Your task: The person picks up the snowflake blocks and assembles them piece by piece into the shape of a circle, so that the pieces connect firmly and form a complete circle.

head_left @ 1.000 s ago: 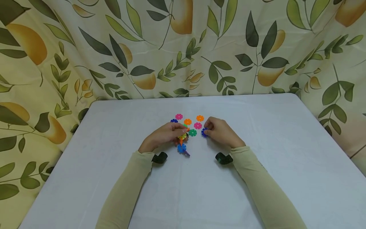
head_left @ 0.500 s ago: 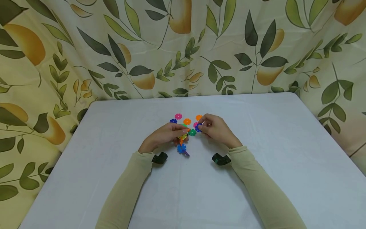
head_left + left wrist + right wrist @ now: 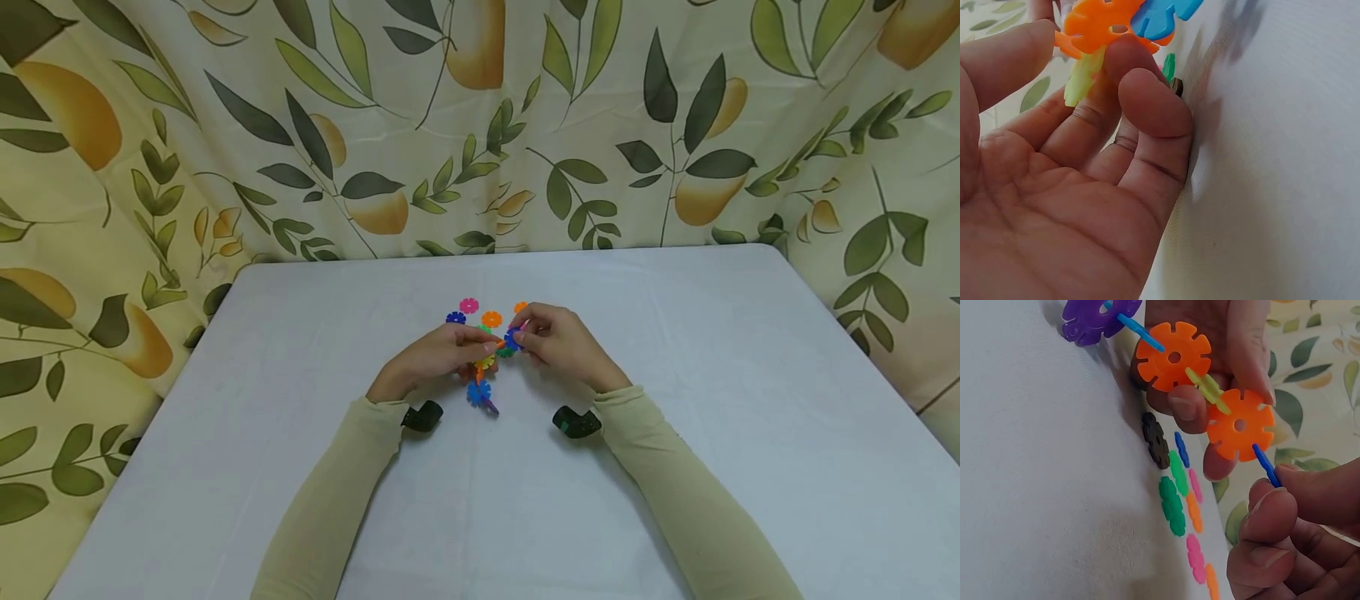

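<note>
My left hand (image 3: 442, 350) pinches a chain of slotted plastic flower discs between thumb and fingers. In the right wrist view the chain runs from a purple disc (image 3: 1082, 325) through a light blue disc (image 3: 1141, 332), an orange disc (image 3: 1159, 370) and a yellow disc (image 3: 1209, 391) to an end orange disc (image 3: 1224, 437). My right hand (image 3: 566, 346) pinches a dark blue disc (image 3: 1266, 465) by its edge. That disc meets the rim of the end orange disc at a slot; how deep it sits I cannot tell.
Loose discs lie beyond the hands on the white table (image 3: 480, 517), among them black (image 3: 1155, 440), green (image 3: 1172, 506), pink (image 3: 1195, 558) and orange (image 3: 492, 319) ones. A leaf-patterned curtain (image 3: 465, 167) hangs behind the table. Black wrist cameras (image 3: 576, 422) sit under both wrists.
My right hand has brought the dark blue disc leftward from the table to the end orange disc of the chain. The left hand has stayed nearly in place with the chain.
</note>
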Action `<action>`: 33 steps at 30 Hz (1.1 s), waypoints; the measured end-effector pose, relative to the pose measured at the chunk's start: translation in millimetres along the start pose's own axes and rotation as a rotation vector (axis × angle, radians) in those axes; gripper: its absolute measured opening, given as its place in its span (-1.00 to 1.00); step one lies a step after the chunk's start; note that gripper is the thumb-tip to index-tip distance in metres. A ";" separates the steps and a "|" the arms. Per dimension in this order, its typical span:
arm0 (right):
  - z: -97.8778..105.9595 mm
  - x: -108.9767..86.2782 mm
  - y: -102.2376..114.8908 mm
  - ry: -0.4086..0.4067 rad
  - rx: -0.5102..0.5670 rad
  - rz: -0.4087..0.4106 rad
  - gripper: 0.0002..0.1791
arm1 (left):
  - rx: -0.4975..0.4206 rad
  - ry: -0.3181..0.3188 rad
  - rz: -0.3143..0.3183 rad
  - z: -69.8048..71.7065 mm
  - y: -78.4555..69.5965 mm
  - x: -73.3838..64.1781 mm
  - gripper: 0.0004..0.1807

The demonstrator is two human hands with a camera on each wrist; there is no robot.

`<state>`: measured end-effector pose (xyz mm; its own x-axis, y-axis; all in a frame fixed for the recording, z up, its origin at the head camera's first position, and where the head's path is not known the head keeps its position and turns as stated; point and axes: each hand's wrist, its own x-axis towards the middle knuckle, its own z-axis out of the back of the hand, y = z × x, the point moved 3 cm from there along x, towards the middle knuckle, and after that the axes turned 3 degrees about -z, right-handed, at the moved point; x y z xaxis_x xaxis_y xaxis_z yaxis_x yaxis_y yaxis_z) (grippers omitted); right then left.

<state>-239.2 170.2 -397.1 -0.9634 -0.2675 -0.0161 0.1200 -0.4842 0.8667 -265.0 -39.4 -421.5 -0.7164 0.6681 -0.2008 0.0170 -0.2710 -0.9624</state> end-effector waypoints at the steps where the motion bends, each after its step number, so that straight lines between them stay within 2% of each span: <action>1: -0.9 -0.2 0.4 0.006 0.000 0.009 -0.88 | 0.006 -0.003 0.000 -0.2 -0.2 -0.1 -0.64; 11: -8.3 -0.3 2.0 0.015 0.020 0.033 -0.90 | 0.095 -0.022 -0.021 -1.6 3.5 1.9 -0.66; 22: -15.1 2.9 -0.9 0.018 0.011 0.059 -0.89 | 0.150 -0.021 0.011 1.0 4.4 3.2 -0.70; 28: -14.5 2.4 -2.0 -0.026 -0.036 0.075 -0.84 | 0.140 0.031 -0.005 5.3 5.3 -1.5 -0.70; 33: -10.9 0.7 -3.1 -0.088 -0.060 0.060 -0.75 | 0.080 0.060 0.005 14.2 5.6 -7.5 -0.64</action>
<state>-237.7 162.5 -405.3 -0.9710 -0.2247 0.0813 0.1900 -0.5192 0.8333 -269.4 -55.8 -422.7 -0.6735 0.7061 -0.2188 -0.0367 -0.3276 -0.9441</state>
